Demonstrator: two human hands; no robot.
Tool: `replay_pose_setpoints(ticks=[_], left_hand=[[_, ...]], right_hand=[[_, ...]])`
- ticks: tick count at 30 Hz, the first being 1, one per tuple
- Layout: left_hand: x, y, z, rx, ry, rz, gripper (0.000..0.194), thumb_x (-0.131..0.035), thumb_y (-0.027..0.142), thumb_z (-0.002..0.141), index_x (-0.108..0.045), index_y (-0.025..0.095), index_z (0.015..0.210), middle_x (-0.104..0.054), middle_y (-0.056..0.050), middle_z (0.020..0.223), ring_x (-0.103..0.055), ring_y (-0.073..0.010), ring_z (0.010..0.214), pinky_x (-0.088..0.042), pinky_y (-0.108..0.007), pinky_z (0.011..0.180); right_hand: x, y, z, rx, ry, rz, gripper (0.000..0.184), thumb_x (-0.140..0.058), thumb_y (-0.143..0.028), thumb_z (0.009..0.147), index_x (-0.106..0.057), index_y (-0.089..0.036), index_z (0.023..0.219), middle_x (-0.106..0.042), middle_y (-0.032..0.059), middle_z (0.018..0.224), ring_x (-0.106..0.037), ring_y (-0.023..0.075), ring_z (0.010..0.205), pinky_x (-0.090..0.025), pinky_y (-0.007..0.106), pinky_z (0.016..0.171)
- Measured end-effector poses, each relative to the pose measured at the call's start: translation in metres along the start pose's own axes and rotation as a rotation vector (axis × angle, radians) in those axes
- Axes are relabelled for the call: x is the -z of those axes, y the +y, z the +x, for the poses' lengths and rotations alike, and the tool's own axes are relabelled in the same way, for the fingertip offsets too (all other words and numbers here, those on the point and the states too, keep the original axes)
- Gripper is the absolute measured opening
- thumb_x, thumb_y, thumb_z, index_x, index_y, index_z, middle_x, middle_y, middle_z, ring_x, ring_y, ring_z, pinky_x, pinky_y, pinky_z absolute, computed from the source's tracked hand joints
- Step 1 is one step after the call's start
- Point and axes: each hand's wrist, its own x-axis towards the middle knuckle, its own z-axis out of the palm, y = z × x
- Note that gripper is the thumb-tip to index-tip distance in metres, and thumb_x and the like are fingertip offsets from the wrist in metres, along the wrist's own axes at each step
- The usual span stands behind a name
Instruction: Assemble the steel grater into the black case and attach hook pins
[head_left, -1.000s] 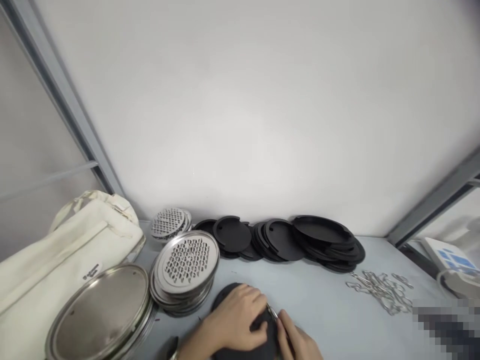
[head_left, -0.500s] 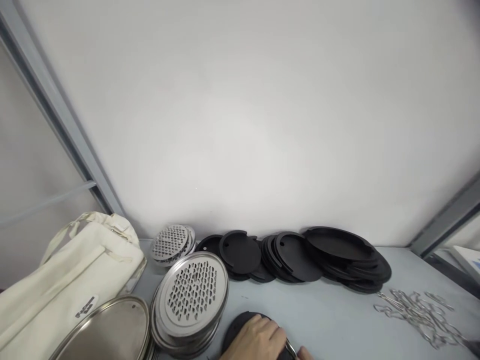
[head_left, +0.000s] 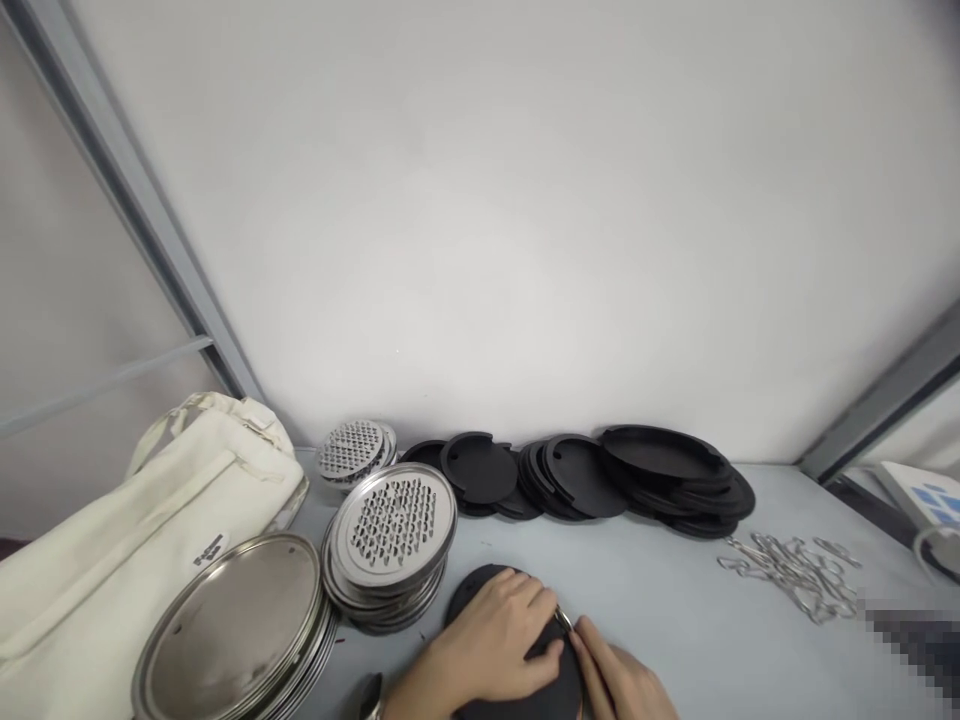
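A round black plate (head_left: 491, 575) lies on the table close to me at the bottom of the view. My left hand (head_left: 502, 632) presses on it with fingers curled toward its right side and thumb across its face. At the plate's right edge sits a shiny bent-wire clip (head_left: 562, 619), right by my left fingertips. My right hand (head_left: 626, 680) has its fingers pressed together against the lower end of that clip. The near part of the plate runs out of view, and my hands cover much of the rest.
Several metal grater discs (head_left: 394, 530) are stacked left of my hands, with smaller ones (head_left: 351, 450) behind. Round metal lids (head_left: 232, 630) pile beside a cream bag (head_left: 150, 530). Along the wall (head_left: 480, 220) rest black plates (head_left: 480, 468). Wire clips (head_left: 799, 575) lie loose at right.
The view has tipped down and shifted, so more of both hands shows. My left hand stays on the black plate, and my right hand is now plainly visible at the wire clip.
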Motion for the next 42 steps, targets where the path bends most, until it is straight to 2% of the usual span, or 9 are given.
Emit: replay_pose_setpoints(ticks=[4, 6, 12, 38, 42], left_hand=[[0.006, 0.002, 0.0, -0.014, 0.008, -0.023, 0.012, -0.051, 0.028, 0.082, -0.044, 0.018, 0.083, -0.054, -0.002, 0.083, -0.05, -0.018, 0.079, -0.038, -0.03, 0.075], [0.007, 0.002, 0.0, -0.013, 0.01, -0.043, 0.012, -0.051, 0.028, 0.082, -0.043, 0.018, 0.082, -0.053, -0.001, 0.081, -0.05, -0.0174, 0.077, -0.038, -0.03, 0.073], [0.008, 0.001, 0.0, -0.022, 0.023, -0.089, 0.011, -0.052, 0.024, 0.082, -0.042, 0.018, 0.081, -0.052, -0.001, 0.081, -0.049, -0.0171, 0.076, -0.037, -0.029, 0.072], [0.006, 0.005, 0.001, -0.027, 0.041, -0.101, 0.012, -0.051, 0.023, 0.082, -0.041, 0.019, 0.079, -0.052, -0.001, 0.08, -0.049, -0.0166, 0.076, -0.038, -0.03, 0.072], [0.006, 0.005, 0.001, -0.014, 0.034, -0.102, 0.011, -0.053, 0.024, 0.082, -0.043, 0.019, 0.084, -0.054, -0.001, 0.083, -0.051, -0.0179, 0.078, -0.039, -0.031, 0.073]], right_hand=[[0.007, -0.016, 0.004, -0.059, -0.019, -0.066, 0.032, -0.028, -0.028, 0.094, -0.056, -0.018, 0.105, -0.066, 0.0053, 0.065, -0.063, 0.0184, 0.055, -0.047, 0.025, 0.051], [0.009, -0.022, 0.006, -0.088, -0.066, -0.096, 0.03, -0.027, -0.028, 0.095, -0.055, -0.018, 0.097, -0.062, 0.0035, 0.061, -0.061, 0.0177, 0.053, -0.044, 0.025, 0.049], [0.017, -0.03, 0.01, -0.109, -0.107, -0.106, 0.026, -0.027, -0.026, 0.096, -0.051, -0.018, 0.091, -0.059, 0.0015, 0.061, -0.057, 0.0163, 0.054, -0.039, 0.024, 0.052], [0.02, -0.033, 0.007, -0.127, -0.113, -0.071, 0.021, -0.03, -0.027, 0.094, -0.045, -0.02, 0.081, -0.052, -0.0015, 0.058, -0.05, 0.0144, 0.051, -0.035, 0.024, 0.051], [0.021, -0.034, 0.006, -0.14, -0.12, -0.039, 0.021, -0.029, -0.028, 0.095, -0.045, -0.02, 0.082, -0.053, -0.0008, 0.06, -0.05, 0.0147, 0.053, -0.036, 0.024, 0.052]])
